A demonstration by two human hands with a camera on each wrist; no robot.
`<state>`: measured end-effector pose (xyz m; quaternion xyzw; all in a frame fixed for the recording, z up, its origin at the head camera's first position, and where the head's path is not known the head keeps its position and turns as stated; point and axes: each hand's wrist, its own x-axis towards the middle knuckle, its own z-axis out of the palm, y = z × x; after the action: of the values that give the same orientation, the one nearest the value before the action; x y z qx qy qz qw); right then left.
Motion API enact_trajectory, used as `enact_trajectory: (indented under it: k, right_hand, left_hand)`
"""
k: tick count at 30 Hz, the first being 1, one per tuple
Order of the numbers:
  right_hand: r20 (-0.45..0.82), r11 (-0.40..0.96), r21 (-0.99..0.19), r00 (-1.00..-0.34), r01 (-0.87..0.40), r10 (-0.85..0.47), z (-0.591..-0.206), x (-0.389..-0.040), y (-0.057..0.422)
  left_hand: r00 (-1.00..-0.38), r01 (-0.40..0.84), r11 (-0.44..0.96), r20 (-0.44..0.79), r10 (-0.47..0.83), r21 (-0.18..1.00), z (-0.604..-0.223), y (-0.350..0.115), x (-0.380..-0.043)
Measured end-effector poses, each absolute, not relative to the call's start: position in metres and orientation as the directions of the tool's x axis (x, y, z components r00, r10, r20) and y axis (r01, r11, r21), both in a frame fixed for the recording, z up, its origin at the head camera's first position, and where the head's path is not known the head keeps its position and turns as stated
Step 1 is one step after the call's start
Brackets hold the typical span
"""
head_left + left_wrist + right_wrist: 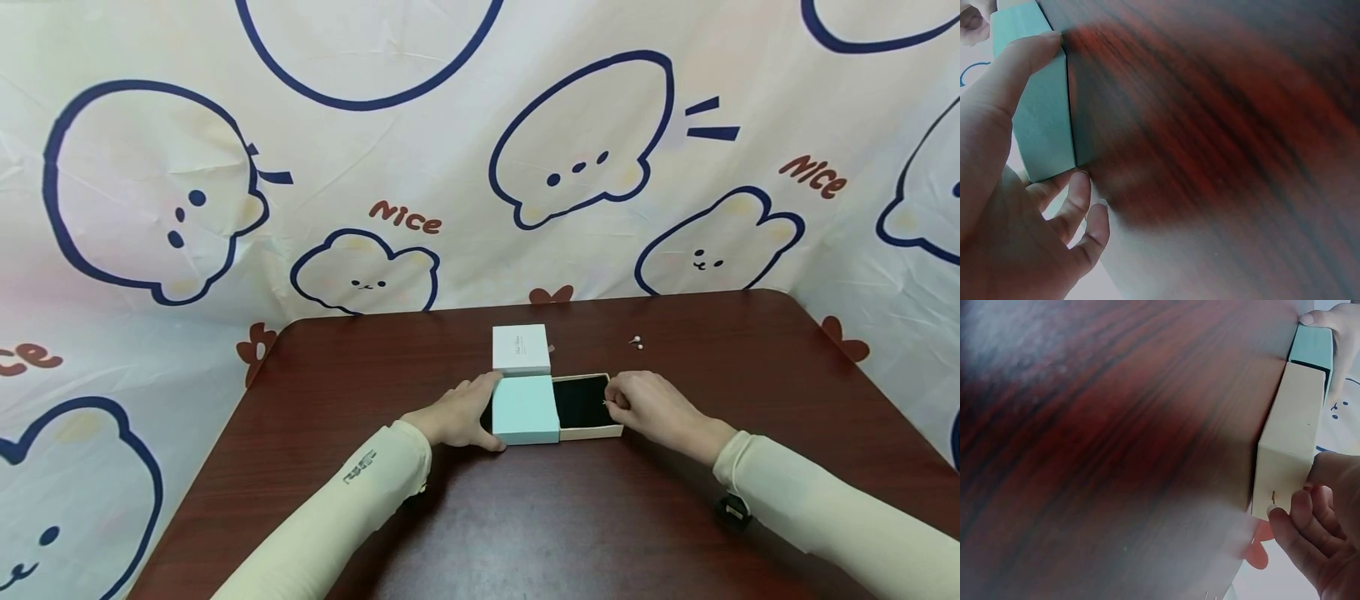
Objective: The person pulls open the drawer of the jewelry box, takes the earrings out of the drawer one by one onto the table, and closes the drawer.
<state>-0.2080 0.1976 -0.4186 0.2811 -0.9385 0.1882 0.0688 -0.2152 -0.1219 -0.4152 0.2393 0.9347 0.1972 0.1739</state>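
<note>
A small drawer box lies on the table, its mint-green sleeve point(525, 410) on the left and its cream drawer point(1291, 412) drawn out to the right. Black lining point(581, 403) shows inside the drawer. My left hand point(459, 412) holds the sleeve at its left end, the thumb on the near side and fingers toward the far corner. At the drawer's outer end, my right hand point(647, 405) grips the rim, its fingers curled. A tiny bright speck shows by its fingertips, too small to identify. The right wrist view shows a small brownish slit or tab on the drawer's end face.
Directly behind the sleeve stands a white box point(521, 348) with faint print on top. Small white-tipped pieces point(637, 342), like stud earrings, lie at the back right of the brown table point(495, 517). A printed cloth point(465, 167) hangs behind the table.
</note>
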Motion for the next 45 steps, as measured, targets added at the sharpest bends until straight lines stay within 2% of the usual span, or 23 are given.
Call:
enact_trajectory:
  k: [14,27,36,45]
  right_hand:
    - [0.357,0.758,-0.194,-0.764,-0.623,-0.537,-0.426,-0.206,0.200]
    - [0.390,0.741,-0.328,-0.798,-0.586,-0.459,-0.426,-0.207,0.201]
    - [0.282,0.777,-0.283,-0.823,-0.563,-0.494,-0.422,-0.208,0.200]
    - [0.204,0.796,-0.198,-0.818,-0.572,-0.537,-0.415,-0.209,0.198]
  left_hand:
    - [-0.824,0.384,0.802,-0.221,0.521,0.458,-0.415,-0.122,-0.215]
    - [-0.824,0.391,0.800,-0.213,0.524,0.455,-0.417,-0.122,-0.216]
    - [-0.825,0.383,0.803,-0.221,0.520,0.456,-0.417,-0.123,-0.215]
    - [-0.826,0.388,0.803,-0.216,0.521,0.453,-0.417,-0.122,-0.216]
